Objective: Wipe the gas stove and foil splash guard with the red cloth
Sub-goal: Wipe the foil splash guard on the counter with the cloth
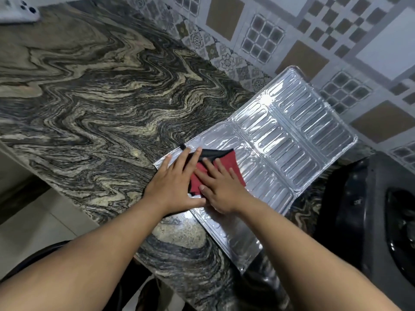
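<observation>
The foil splash guard (pixel 280 140) lies flat and unfolded on the marbled counter, its far panel near the tiled wall. A red cloth (pixel 231 163) with a black edge rests on its near-left panel. My right hand (pixel 221 189) presses flat on the cloth with fingers spread. Beside it, my left hand (pixel 177 178) lies flat, fingers apart, partly on the cloth's left edge and partly on the foil. The black gas stove (pixel 372 212) sits at the right, partly cut off by the frame edge.
The dark swirled stone counter (pixel 94 90) stretches to the left and back. A white phone (pixel 18 10) lies at its far left corner. A patterned tiled wall (pixel 314 37) runs behind the foil guard. The counter's front edge drops to a pale floor (pixel 29 221).
</observation>
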